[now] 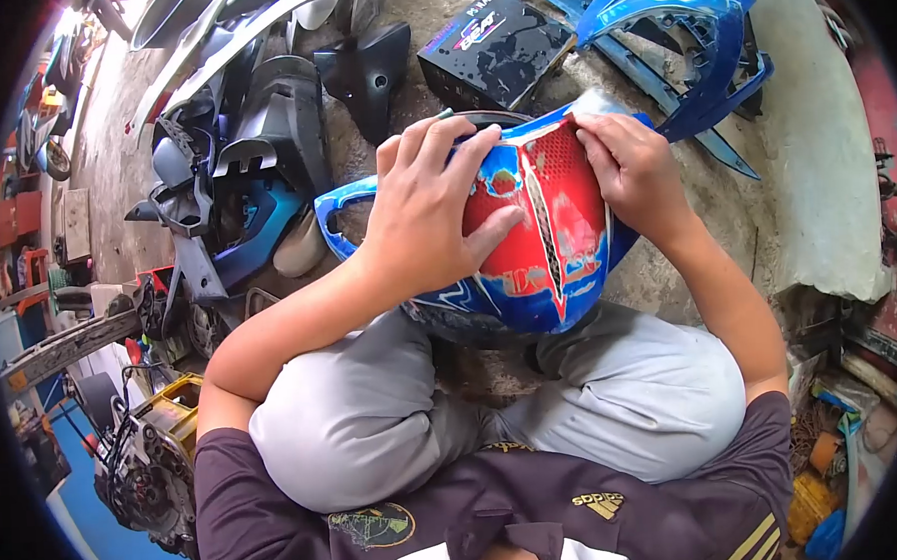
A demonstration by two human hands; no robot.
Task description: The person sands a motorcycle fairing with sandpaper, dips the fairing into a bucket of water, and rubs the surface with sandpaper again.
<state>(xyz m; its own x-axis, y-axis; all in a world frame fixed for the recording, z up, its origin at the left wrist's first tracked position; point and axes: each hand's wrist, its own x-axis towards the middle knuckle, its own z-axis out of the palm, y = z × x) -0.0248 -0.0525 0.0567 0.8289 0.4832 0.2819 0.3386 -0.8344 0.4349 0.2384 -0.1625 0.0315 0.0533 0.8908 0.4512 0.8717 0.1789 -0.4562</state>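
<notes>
A blue and red motorcycle fairing panel (577,244) lies across my lap, its paint scraped pale along edges and a narrow dark slot running down its middle. My left hand (430,196) grips its left side, fingers spread over the upper edge and thumb on the red face. At the upper right edge, my right hand (634,167) is closed with curled fingers. A pale, sandpaper-like piece (597,101) shows just beyond those fingertips; its lower part is hidden by them. The panel's left arm (337,210) sticks out past my left wrist.
A black box (493,48) stands on the concrete floor ahead. Blue fairing parts (705,69) lie at the upper right, and dark motorcycle panels (271,118) are piled at the left. An engine (152,478) sits at the lower left. A pale concrete ledge (814,164) runs along the right.
</notes>
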